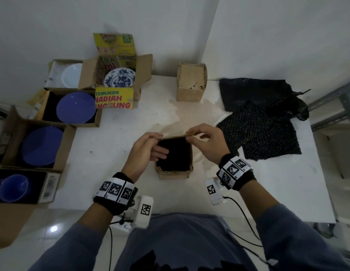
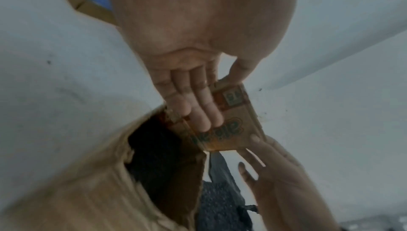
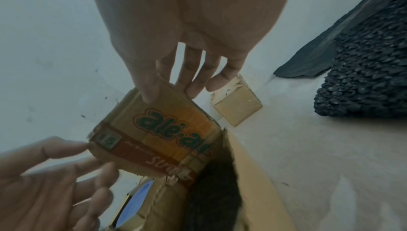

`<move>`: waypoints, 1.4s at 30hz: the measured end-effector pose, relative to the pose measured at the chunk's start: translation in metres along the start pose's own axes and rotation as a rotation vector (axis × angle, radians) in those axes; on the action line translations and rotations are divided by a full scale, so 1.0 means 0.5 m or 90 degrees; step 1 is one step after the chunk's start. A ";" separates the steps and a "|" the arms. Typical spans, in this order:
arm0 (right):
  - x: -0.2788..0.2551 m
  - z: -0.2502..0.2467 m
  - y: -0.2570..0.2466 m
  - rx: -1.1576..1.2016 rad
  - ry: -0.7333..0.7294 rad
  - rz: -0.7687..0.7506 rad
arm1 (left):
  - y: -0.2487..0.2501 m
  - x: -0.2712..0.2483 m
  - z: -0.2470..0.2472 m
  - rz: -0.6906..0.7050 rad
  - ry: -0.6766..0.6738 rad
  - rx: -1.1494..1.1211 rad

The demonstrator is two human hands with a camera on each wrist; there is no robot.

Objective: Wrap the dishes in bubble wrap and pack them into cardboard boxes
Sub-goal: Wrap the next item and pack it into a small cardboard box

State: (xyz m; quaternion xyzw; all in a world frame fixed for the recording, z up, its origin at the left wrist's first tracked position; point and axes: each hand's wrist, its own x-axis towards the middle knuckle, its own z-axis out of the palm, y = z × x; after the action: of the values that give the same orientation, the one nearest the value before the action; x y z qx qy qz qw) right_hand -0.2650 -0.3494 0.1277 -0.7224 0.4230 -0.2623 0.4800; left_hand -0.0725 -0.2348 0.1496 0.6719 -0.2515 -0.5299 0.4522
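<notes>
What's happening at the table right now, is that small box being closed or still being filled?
Both hands are on the far flap of the small cardboard box at the middle of the table. The left hand and right hand each pinch that flap. Something wrapped in black already sits inside. More black bubble wrap lies to the right; unwrapped blue plates wait in open boxes on the left.
</notes>
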 end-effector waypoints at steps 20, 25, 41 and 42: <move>-0.065 -0.011 0.086 -0.273 -0.304 -0.186 | -0.164 -0.134 0.140 -0.152 0.229 -0.144; -0.073 -0.014 0.100 -0.340 -0.319 -0.223 | -0.205 -0.121 0.153 -0.168 0.274 -0.165; -0.062 -0.010 0.102 -0.416 -0.374 -0.253 | -0.292 -0.059 0.168 -0.205 0.367 -0.153; -0.060 -0.011 0.103 -0.418 -0.376 -0.257 | -0.291 -0.061 0.164 -0.208 0.371 -0.110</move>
State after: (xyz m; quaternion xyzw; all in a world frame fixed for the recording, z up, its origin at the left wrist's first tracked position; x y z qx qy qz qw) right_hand -0.3030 -0.3355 0.0838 -0.9469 0.1802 0.0135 0.2660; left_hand -0.1796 -0.1700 0.0350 0.7855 0.0451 -0.4007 0.4694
